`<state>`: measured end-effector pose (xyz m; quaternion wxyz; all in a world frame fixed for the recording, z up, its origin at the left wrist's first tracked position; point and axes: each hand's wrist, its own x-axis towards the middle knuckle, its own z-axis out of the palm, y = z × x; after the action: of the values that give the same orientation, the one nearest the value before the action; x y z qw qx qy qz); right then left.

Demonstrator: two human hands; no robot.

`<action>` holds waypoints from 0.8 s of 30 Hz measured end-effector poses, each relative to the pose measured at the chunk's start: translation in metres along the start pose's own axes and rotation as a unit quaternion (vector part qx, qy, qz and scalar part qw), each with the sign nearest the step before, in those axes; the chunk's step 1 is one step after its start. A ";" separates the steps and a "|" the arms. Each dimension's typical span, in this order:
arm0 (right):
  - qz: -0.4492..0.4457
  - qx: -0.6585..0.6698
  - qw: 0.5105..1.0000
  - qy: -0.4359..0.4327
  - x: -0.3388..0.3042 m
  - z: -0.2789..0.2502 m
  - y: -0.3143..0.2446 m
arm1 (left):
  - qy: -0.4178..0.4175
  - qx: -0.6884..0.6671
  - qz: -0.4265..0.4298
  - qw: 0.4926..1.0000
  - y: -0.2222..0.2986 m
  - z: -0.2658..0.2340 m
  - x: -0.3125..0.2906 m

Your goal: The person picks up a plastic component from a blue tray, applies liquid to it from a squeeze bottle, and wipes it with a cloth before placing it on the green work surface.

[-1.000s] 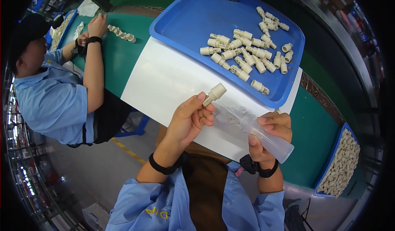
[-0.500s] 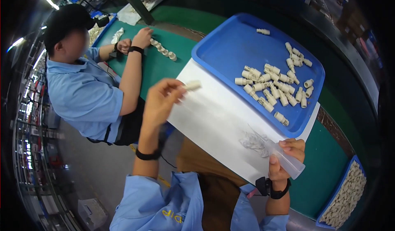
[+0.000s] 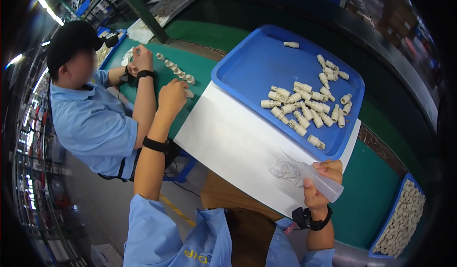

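My left hand [image 3: 172, 97] is stretched out to the left, its fingertips closed on a cream plastic fitting [image 3: 189, 93] at the green tabletop's edge of the white sheet. That fitting is at the near end of a row of similar upright fittings [image 3: 176, 70]. My right hand [image 3: 323, 183] grips a translucent squeeze bottle [image 3: 328, 186], tilted, its narrow tip pointing up and left. Crumpled whitish wrapping [image 3: 285, 170] surrounds the bottle's neck end, above the white sheet [image 3: 233, 138].
A blue tray [image 3: 257, 53] with several cream fittings [image 3: 304, 100] lies beyond the white sheet. At the lower right stands a blue bin [image 3: 381, 241] full of small pale parts. A co-worker [image 3: 90, 114] in blue works at the left, both hands near the row.
My left hand has moved left and away from me with the fitting, from above the white sheet to the row's near end. My right hand still holds the bottle. The co-worker's hands have shifted.
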<state>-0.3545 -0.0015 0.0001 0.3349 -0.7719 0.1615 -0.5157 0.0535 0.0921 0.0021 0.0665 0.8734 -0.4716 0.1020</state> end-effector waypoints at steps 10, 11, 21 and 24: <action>-0.006 -0.032 0.999 0.038 0.006 -0.006 0.006 | 0.012 -0.196 0.083 0.977 0.104 -0.030 0.024; -0.010 -0.032 0.998 0.051 0.007 -0.006 0.006 | -0.015 -0.226 0.102 0.969 0.119 -0.027 0.029; -0.007 -0.047 0.998 0.040 0.007 -0.007 0.010 | -0.155 -0.230 0.248 0.928 0.191 0.022 0.065; -0.003 -0.027 0.997 0.077 0.009 -0.005 0.011 | -0.279 -0.222 0.175 0.918 0.194 0.013 0.069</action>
<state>-0.3548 -0.0166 -0.0003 0.2993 -0.7388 0.1983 -0.5704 -0.0708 -0.0724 0.0100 0.1052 0.7328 -0.6267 -0.2432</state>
